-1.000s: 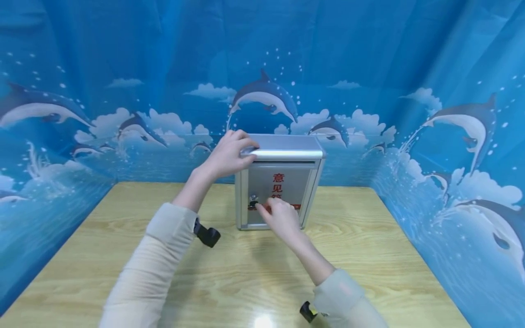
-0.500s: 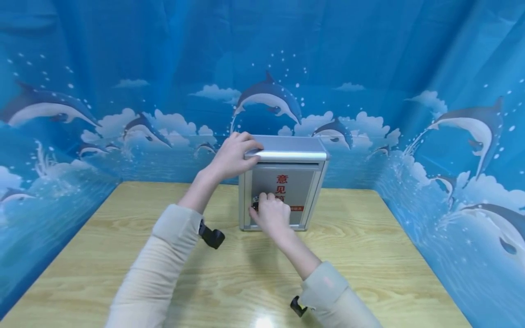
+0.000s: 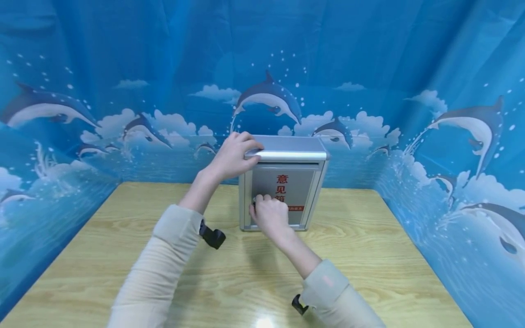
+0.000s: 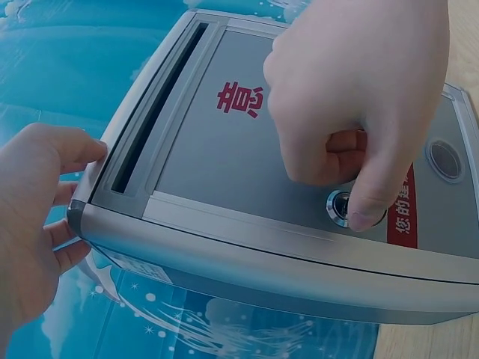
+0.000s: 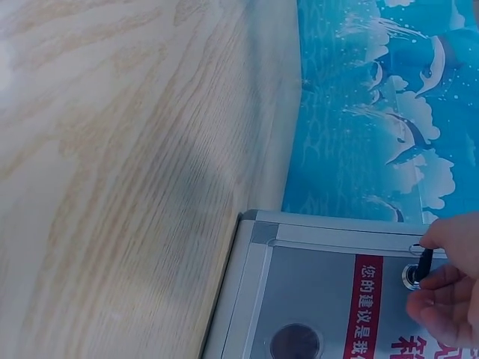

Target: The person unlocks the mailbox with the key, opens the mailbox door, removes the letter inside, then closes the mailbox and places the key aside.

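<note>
A silver metal suggestion box (image 3: 301, 182) with red lettering stands upright on the table. My left hand (image 3: 234, 155) holds its upper left corner; in the left wrist view the thumb lies on the front edge, the fingers on the top. At the front panel's left side, my right hand (image 3: 270, 214) pinches a black-headed key (image 5: 424, 263) between thumb and curled fingers. The key sits at the round chrome lock (image 4: 338, 208). From the head, my right hand hides most of the lock and key. The door panel (image 4: 224, 149) lies flush in its frame.
The slot (image 4: 161, 108) runs along the top of the box's front. A round dark window (image 5: 296, 342) is low on the panel. Wood-grain table (image 3: 352, 255) lies around the box. A blue dolphin-print curtain (image 3: 164, 54) closes off the back and sides.
My right hand has moved left from beside the lock onto the key, its fingers closing round it and covering the lock. My left hand keeps its hold. The head view has shifted slightly.
</note>
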Motion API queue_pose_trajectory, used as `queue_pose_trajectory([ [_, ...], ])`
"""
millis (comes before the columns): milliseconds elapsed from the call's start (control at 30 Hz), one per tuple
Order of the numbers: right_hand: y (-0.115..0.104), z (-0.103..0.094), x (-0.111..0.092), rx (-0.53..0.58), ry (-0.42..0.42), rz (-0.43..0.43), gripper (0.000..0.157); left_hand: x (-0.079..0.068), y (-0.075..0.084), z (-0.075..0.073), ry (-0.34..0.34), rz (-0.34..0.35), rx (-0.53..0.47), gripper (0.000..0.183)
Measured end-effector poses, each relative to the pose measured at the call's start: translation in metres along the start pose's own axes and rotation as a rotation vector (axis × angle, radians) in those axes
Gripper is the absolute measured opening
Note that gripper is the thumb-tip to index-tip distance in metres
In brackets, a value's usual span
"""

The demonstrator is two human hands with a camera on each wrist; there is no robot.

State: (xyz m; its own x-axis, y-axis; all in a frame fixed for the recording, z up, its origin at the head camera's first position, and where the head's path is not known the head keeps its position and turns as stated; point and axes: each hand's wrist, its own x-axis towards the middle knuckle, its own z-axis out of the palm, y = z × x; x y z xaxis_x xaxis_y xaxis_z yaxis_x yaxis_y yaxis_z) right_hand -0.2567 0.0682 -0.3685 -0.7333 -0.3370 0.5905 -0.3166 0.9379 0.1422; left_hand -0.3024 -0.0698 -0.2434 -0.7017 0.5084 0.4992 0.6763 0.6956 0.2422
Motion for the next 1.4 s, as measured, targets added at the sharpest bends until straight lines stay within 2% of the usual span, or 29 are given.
queue_pose_trajectory([
  [200,-0.001,0.004,0.0,-0.024,0.063,-0.037,0.03,0.0,0.001,-0.002,-0.004,-0.01,-0.001,0.028],
  [333,-0.001,0.003,-0.001,0.01,0.023,-0.017,0.029,0.0,0.001,-0.001,-0.005,-0.002,-0.001,0.027],
  [567,0.001,0.002,-0.003,0.192,-0.092,0.071,0.033,-0.001,0.0,0.0,-0.005,-0.001,0.001,0.027],
  [700,0.003,0.003,-0.004,0.358,-0.129,0.143,0.035,-0.002,-0.001,0.001,-0.002,0.002,-0.002,0.027],
  [767,0.003,0.004,-0.004,0.403,-0.128,0.165,0.035,-0.002,-0.001,0.001,0.0,0.003,-0.004,0.027],
  [867,0.004,0.006,-0.005,0.402,-0.097,0.155,0.036,-0.002,-0.001,0.002,0.003,0.007,-0.007,0.027],
  [967,0.004,0.008,-0.007,0.366,-0.032,0.128,0.033,-0.002,-0.001,0.002,0.006,0.01,-0.01,0.027],
  [1133,0.004,0.013,-0.01,0.337,0.08,0.067,0.014,-0.002,-0.002,0.002,0.012,0.013,-0.006,0.027],
  [1233,0.004,0.016,-0.01,0.358,0.126,0.027,0.012,-0.001,-0.002,0.002,0.016,0.019,-0.002,0.026],
  [1400,0.007,0.019,-0.011,0.408,0.165,0.01,0.012,0.0,-0.002,0.001,0.012,0.023,-0.004,0.026],
])
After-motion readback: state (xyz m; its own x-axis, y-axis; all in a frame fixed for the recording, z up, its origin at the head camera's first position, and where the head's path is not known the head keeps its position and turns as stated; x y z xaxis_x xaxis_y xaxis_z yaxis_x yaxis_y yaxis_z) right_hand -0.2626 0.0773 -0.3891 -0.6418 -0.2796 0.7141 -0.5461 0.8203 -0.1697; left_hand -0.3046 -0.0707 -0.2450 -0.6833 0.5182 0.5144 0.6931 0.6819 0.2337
